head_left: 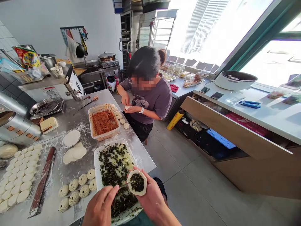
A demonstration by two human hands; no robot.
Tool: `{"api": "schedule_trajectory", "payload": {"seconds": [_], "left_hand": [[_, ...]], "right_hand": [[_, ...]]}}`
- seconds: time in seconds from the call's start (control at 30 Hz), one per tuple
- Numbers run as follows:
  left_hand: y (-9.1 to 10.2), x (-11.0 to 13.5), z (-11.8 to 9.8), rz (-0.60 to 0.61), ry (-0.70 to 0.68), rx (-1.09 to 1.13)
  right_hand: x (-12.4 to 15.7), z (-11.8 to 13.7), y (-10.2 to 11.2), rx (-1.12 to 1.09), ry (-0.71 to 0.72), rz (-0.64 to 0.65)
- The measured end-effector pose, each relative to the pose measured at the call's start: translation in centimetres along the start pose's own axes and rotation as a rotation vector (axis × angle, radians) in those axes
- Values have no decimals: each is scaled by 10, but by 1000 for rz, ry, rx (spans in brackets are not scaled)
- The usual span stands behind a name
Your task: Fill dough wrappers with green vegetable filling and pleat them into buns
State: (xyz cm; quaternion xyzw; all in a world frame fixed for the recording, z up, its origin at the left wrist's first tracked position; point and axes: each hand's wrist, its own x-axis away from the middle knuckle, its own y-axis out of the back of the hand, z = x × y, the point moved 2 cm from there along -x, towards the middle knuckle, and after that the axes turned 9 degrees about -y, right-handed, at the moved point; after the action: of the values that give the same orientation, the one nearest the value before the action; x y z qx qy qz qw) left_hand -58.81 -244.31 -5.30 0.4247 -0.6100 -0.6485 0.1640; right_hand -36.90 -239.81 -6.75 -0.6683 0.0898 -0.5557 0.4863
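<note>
My left hand [101, 205] is closed around a thin metal filling tool [124, 185], its handle hidden by my fingers. The tool's tip reaches into dark green chopped filling [137, 182] lying in a round dough wrapper [144, 190]. That wrapper rests cupped in the upturned palm of my right hand [154, 196]. Below both hands is a white tub [97, 160], holding more green filling. To its left, several pleated buns [82, 179] stand in rows on the steel table [77, 124], and flat dough wrappers [75, 153] overlap farther back.
Across the table, a person [150, 91] holds a piece of dough. A tub of reddish filling [91, 133] stands between us. At left lie a dark wooden stick [43, 180] and many dough pieces [21, 171]. An open drawer [235, 131] juts out at right.
</note>
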Motion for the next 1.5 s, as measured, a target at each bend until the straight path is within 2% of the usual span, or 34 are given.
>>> {"api": "schedule_trajectory", "payload": {"seconds": [0.07, 0.1, 0.17, 0.2, 0.27, 0.37, 0.5, 0.7, 0.9, 1.07, 1.2, 1.33, 1.43, 1.5], "left_hand": [[-4, 3, 5, 90, 164, 109], [-9, 2, 8, 190, 242, 159], [-27, -3, 10, 469, 346, 218], [-39, -6, 9, 590, 355, 230], [-63, -13, 4, 736, 331, 235], [-95, -22, -3, 789, 306, 224], [-115, -31, -15, 782, 301, 217], [-123, -41, -35, 804, 247, 309], [-126, -39, -41, 820, 280, 447], [-120, -38, -34, 781, 370, 633], [-110, -34, -21, 768, 475, 781], [-81, -36, -10, 682, 560, 826], [-52, -44, -12, 495, 542, 801], [-39, -48, -18, 316, 452, 714]], "right_hand": [[11, 15, 8, 67, 14, 41], [15, 22, 14, 94, 12, 77], [17, 31, 27, 114, -2, 92], [15, 34, 35, 109, -6, 71], [9, 35, 51, 73, 6, 12], [2, 33, 73, 16, 60, -34], [2, 27, 98, -61, 83, -128], [3, 17, 124, -183, 55, -247], [-3, 11, 126, -197, 49, -267], [-1, 11, 124, -208, 48, -254], [6, 18, 120, -184, 111, -272], [6, 22, 102, -101, 191, -290], [-1, 17, 78, -93, 166, -232], [-7, 13, 60, -96, 133, -170]]}}
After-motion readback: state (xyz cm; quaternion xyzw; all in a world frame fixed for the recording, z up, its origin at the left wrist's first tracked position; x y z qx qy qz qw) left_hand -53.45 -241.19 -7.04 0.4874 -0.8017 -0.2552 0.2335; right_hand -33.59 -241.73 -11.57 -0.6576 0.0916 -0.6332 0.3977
